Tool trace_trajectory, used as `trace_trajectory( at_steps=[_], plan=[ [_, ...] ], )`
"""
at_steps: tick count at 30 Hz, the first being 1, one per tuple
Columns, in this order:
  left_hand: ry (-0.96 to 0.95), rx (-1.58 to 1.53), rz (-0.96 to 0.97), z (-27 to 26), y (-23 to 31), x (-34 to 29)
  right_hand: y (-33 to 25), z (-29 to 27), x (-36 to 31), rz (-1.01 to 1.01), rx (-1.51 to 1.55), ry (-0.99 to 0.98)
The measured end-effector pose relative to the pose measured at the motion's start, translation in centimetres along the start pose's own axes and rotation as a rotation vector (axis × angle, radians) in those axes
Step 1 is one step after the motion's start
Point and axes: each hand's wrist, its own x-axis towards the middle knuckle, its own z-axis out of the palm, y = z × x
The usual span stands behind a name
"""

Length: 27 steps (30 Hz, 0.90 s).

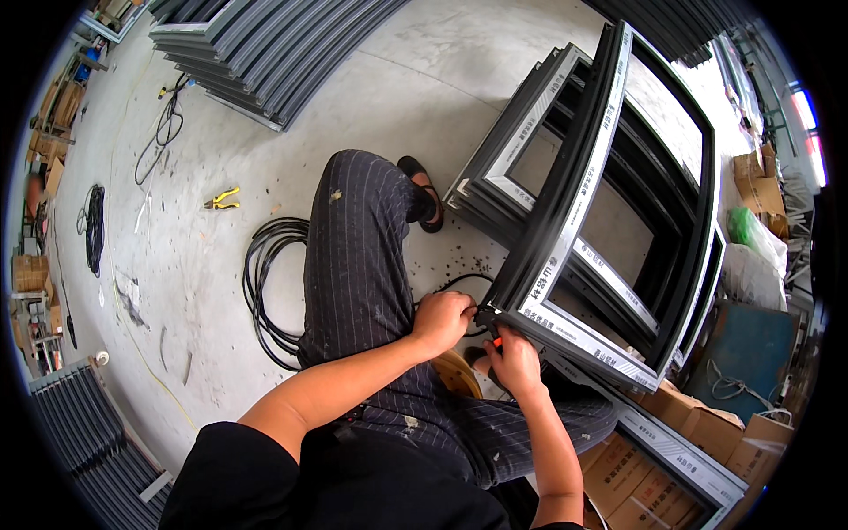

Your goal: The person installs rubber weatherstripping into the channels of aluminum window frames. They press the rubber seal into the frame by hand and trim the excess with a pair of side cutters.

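Observation:
My left hand (pixel 444 322) is closed at the near lower corner of a dark metal window frame (pixel 574 225), its fingers curled round a black strip (pixel 465 276) that looks like rubber seal. Part of the strip is hidden by the hand. My right hand (pixel 517 362) grips a small black and orange hand tool (pixel 497 342) against the same corner; its working end is hard to make out. The frame leans tilted over a stack of similar frames (pixel 521 132). A coil of the black strip (pixel 256 287) lies on the floor beside my left leg.
Yellow-handled pliers (pixel 223 200) and a dark cable (pixel 163 132) lie on the concrete floor to the left. More dark frames (pixel 274 62) are stacked at the far left. Cardboard boxes (pixel 707 428) and a blue-green panel (pixel 740 358) stand at right. Black scraps (pixel 468 264) litter the floor.

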Motion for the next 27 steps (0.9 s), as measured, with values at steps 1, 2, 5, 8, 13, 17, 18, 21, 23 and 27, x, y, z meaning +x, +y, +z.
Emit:
trace_trajectory(
  at_steps=[1, 2, 5, 8, 13, 17, 18, 21, 23, 27],
  plan=[
    [0.011, 0.003, 0.015, 0.1, 0.0, 0.0, 0.0, 0.0, 0.0, 0.011, -0.017, 0.004],
    [0.011, 0.008, 0.017, 0.1, -0.1, 0.0, -0.1, 0.2, 0.0, 0.021, -0.033, 0.009],
    [0.002, 0.013, -0.002, 0.1, -0.2, 0.0, -0.9, -0.2, 0.2, 0.106, -0.085, -0.05],
    [-0.03, 0.018, -0.058, 0.1, -0.2, 0.0, -1.6, -0.5, 0.6, 0.181, -0.134, -0.098],
    [-0.066, 0.104, -0.085, 0.4, 0.3, -0.2, -2.1, -2.5, -0.5, 0.23, -0.278, -0.1],
    [-0.11, -0.07, -0.186, -0.3, -0.2, -0.2, -3.2, -6.2, -7.7, 0.217, -0.293, -0.04],
    [-0.146, -0.148, -0.192, -0.2, -0.1, -0.1, -4.0, -6.9, -10.3, 0.211, -0.306, -0.068],
    [-0.179, -0.54, -0.281, 1.7, -2.2, -0.2, -7.1, -7.8, -16.4, 0.283, -0.289, -0.214],
    [-0.226, -0.69, -0.287, 2.6, -3.3, 0.1, -8.1, -6.9, -19.1, 0.281, -0.216, -0.25],
    [-0.31, -0.762, -0.377, 1.8, -2.1, 0.3, -7.3, -4.1, -21.0, 0.301, -0.078, -0.163]
  ],
)
